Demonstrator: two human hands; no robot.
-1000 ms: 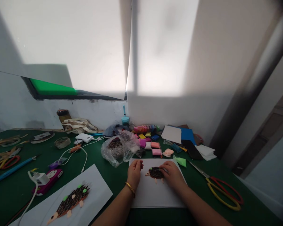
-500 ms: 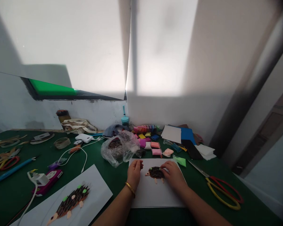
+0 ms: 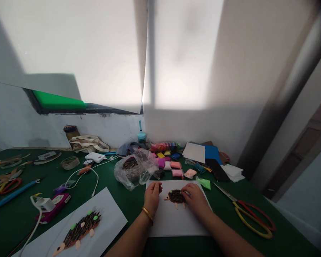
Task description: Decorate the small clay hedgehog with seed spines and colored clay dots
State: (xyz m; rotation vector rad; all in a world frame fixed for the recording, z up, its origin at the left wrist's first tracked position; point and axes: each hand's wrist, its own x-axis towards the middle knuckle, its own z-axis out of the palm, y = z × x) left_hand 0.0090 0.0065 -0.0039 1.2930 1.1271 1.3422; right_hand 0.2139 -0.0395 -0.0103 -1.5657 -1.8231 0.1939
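A small dark clay hedgehog [image 3: 176, 197] with peach feet lies on a white sheet [image 3: 176, 221] on the green table. My left hand [image 3: 152, 197], with a gold bangle on the wrist, rests on the sheet's left part with fingers curled down onto the paper. My right hand [image 3: 194, 197] sits at the hedgehog's right side, fingertips pinched against its back. I cannot make out what the pinch holds, if anything.
A plastic bag of dark seeds [image 3: 135, 171] and several coloured clay packets [image 3: 173, 166] lie behind the sheet. Yellow-red scissors [image 3: 250, 214] lie right. A larger hedgehog picture [image 3: 79, 228], a pink phone [image 3: 53, 208] with cable and more tools lie left.
Almost nothing has changed; my right hand's fingers shift slightly at the hedgehog's back and the view has drifted a little.
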